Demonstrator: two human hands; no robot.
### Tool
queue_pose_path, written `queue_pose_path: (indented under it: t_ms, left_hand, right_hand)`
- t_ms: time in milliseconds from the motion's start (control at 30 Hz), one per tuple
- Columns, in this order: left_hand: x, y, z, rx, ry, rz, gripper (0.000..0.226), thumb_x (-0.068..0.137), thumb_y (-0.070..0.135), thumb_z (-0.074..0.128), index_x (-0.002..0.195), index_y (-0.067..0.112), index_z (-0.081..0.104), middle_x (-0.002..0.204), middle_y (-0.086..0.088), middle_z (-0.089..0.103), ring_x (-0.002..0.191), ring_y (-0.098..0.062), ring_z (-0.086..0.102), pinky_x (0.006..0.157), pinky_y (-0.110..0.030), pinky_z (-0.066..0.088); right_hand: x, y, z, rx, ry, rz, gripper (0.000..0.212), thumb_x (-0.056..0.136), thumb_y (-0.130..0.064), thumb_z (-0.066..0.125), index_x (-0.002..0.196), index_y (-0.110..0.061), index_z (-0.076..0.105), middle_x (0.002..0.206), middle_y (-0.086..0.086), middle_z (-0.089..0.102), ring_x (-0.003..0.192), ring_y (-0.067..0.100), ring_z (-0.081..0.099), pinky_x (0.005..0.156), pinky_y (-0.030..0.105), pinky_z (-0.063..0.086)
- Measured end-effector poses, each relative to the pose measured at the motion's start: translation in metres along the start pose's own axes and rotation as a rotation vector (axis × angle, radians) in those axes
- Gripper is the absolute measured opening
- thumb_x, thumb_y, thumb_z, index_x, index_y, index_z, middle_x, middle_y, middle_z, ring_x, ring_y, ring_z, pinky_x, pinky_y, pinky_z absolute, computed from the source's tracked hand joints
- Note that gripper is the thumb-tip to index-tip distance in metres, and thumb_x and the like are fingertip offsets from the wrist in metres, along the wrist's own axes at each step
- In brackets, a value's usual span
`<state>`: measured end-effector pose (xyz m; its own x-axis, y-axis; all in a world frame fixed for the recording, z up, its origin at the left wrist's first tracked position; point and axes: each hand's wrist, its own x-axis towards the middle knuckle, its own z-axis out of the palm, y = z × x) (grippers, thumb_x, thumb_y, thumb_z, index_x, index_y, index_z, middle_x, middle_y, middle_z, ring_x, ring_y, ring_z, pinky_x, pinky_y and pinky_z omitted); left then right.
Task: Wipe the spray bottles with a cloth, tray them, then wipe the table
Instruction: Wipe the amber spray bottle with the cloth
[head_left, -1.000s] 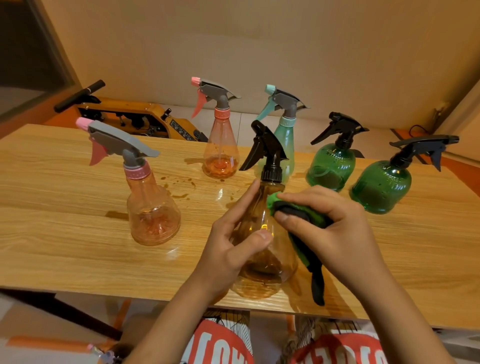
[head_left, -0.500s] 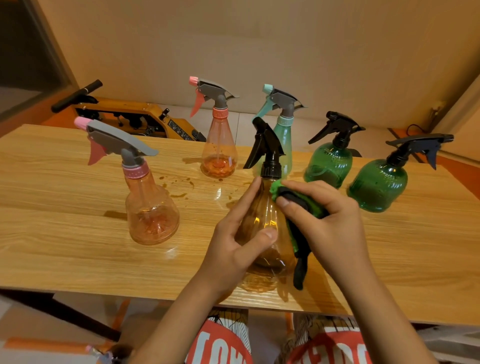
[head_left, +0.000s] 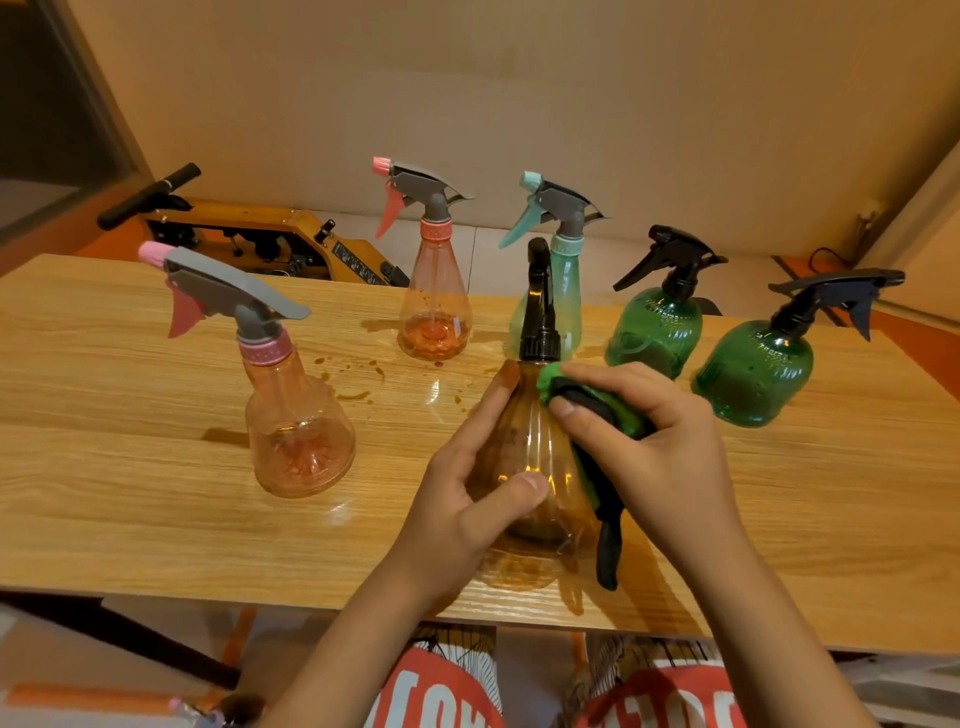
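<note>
Table (head_left: 130, 467) fills the view, wood-grain, with brown drips and wet patches near its middle. Six spray bottles stand on it: near pink bottle (head_left: 298, 415) at left, far pink bottle (head_left: 434, 312), teal bottle (head_left: 563, 280) partly hidden behind the amber one, two green bottles (head_left: 657, 325) (head_left: 756, 369) at right. No tray in view.

Progress, as a judgement: early. Only the amber bottle (head_left: 524, 457) is being wiped, near the front edge; the other five look untouched, nothing is trayed, and the table has not been wiped, since the spills are there.

Left hand (head_left: 467, 499) wraps the amber bottle's body, thumb (head_left: 524, 486) across the front, index finger (head_left: 493, 395) stretched up toward the shoulder; a firm grasp, not a loose one.

Right hand (head_left: 660, 447) is curled around the cloth (head_left: 587, 410), green and black, fingertips (head_left: 566, 408) pressing it against the bottle's upper right side just below the black cap. A loose tail of cloth hangs down beside the bottle, toward the table.
</note>
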<state>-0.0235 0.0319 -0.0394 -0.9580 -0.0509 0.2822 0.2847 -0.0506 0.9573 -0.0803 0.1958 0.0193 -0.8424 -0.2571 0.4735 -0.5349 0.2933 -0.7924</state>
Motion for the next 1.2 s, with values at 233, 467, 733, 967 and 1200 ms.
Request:
queue_pose_path:
  t_ms: [233, 467, 733, 967, 1200]
  left_hand:
    - [0.0, 0.0, 0.001, 0.059, 0.011, 0.019, 0.073, 0.084, 0.034, 0.068, 0.152, 0.036, 0.041, 0.159, 0.01, 0.045, 0.148, -0.013, 0.04, 0.118, -0.048, 0.041]
    - [0.003, 0.001, -0.005, 0.052, 0.099, 0.012, 0.073, 0.082, 0.04, 0.068, 0.15, 0.037, 0.043, 0.154, 0.009, 0.052, 0.141, -0.007, 0.049, 0.108, -0.025, 0.048]
    - [0.003, 0.0, -0.002, 0.105, 0.08, 0.006, 0.073, 0.082, 0.042, 0.066, 0.15, 0.038, 0.041, 0.158, 0.009, 0.046, 0.145, -0.005, 0.043, 0.116, -0.038, 0.044]
    - [0.003, 0.001, 0.001, 0.106, 0.038, 0.0, 0.075, 0.084, 0.039, 0.067, 0.153, 0.04, 0.039, 0.162, 0.006, 0.041, 0.15, -0.017, 0.038, 0.117, -0.056, 0.041]
    - [0.003, 0.002, -0.005, 0.177, 0.033, -0.012, 0.073, 0.085, 0.046, 0.061, 0.153, 0.043, 0.035, 0.167, 0.013, 0.03, 0.154, -0.005, 0.026, 0.124, -0.042, 0.032]
  right_hand:
    - [0.003, 0.001, -0.001, -0.062, 0.004, -0.044, 0.026, 0.086, -0.023, 0.08, 0.111, -0.025, 0.078, 0.1, -0.012, 0.071, 0.1, 0.009, 0.067, 0.085, 0.026, 0.054]
    - [-0.01, -0.002, -0.005, 0.046, -0.189, 0.008, 0.024, 0.083, -0.027, 0.081, 0.107, -0.028, 0.079, 0.097, -0.009, 0.072, 0.1, 0.012, 0.068, 0.084, 0.017, 0.05]
    - [-0.015, -0.004, 0.0, 0.039, -0.128, -0.026, 0.026, 0.081, -0.028, 0.081, 0.106, -0.031, 0.078, 0.096, -0.012, 0.07, 0.098, 0.013, 0.067, 0.081, 0.017, 0.049]
    - [-0.012, 0.002, -0.002, 0.069, -0.011, 0.069, 0.022, 0.084, -0.022, 0.082, 0.104, -0.03, 0.079, 0.095, -0.011, 0.072, 0.098, 0.01, 0.068, 0.083, 0.023, 0.053]
    - [-0.03, -0.001, -0.003, 0.158, -0.069, 0.082, 0.022, 0.081, -0.024, 0.081, 0.1, -0.033, 0.079, 0.094, -0.01, 0.073, 0.096, 0.012, 0.069, 0.082, 0.016, 0.049]
